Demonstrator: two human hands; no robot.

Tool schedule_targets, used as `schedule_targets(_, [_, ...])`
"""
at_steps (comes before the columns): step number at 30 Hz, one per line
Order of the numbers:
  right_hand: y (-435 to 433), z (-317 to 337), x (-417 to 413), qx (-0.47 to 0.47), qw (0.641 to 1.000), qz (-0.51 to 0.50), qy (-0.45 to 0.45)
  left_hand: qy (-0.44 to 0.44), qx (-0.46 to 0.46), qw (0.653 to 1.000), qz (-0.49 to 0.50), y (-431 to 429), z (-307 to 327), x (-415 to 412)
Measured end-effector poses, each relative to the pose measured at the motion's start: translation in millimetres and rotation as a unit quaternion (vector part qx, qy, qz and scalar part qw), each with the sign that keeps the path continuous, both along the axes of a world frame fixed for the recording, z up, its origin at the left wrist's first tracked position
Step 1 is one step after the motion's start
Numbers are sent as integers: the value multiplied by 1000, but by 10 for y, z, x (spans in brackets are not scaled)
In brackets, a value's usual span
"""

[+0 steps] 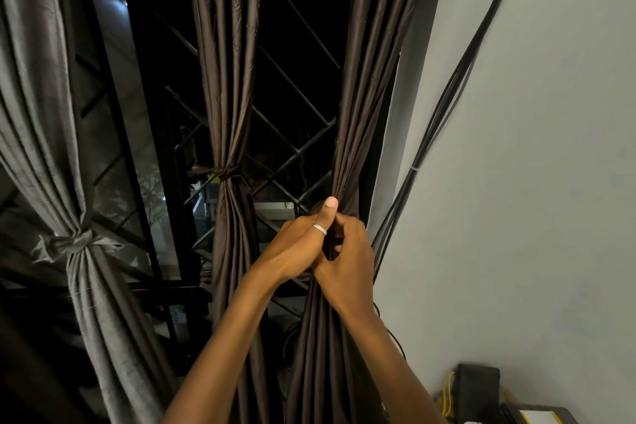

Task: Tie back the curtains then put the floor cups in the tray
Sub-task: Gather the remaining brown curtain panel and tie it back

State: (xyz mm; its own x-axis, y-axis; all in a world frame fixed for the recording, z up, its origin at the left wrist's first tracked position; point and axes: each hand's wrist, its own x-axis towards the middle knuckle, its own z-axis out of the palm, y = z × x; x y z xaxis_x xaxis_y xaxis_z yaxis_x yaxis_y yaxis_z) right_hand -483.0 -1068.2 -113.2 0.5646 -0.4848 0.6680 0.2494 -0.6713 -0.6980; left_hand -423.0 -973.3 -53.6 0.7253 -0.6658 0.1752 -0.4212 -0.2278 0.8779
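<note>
Head view gives us the broadest things first: a pale, matt wall [523,189] on the right with black cables [447,96] running down it, and a dark window grille [292,89] of crossed bars against the night outside.

Three long drapes hang before the grille. The left curtain [38,107], grey with a faint sheen, is cinched by a knotted sash [77,243]. The middle curtain [227,62], dark brown and finely pleated, is bound by its own tie [223,171]. The right curtain [375,62], of the same brown cloth, hangs just beside the wall and has no tie that we can see.

We judge this fabric soft, light and somewhat slick. It should fold easily but slip out of a loose hold, so we would take it at the gathered waist, where the pleats are bunched.

That is where both hands meet. The left hand [296,248] wraps the bundle with its thumb raised, and the right hand [351,258] has its fingers curled round the same folds, touching the left. We cannot tell whether a band lies between them.

A thin silver ring [319,228] sits on the left thumb. We see no cups or tray here.
</note>
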Motion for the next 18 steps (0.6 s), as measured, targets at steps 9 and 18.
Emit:
schedule_targets(9, [-17,-28,40,-42,998,-47,-11,-105,59,991,65,-40,-20,-9])
schedule_targets(18, [-263,-61,-93,41,998,-37,-26,-169,-8,969,180,30,-323,245])
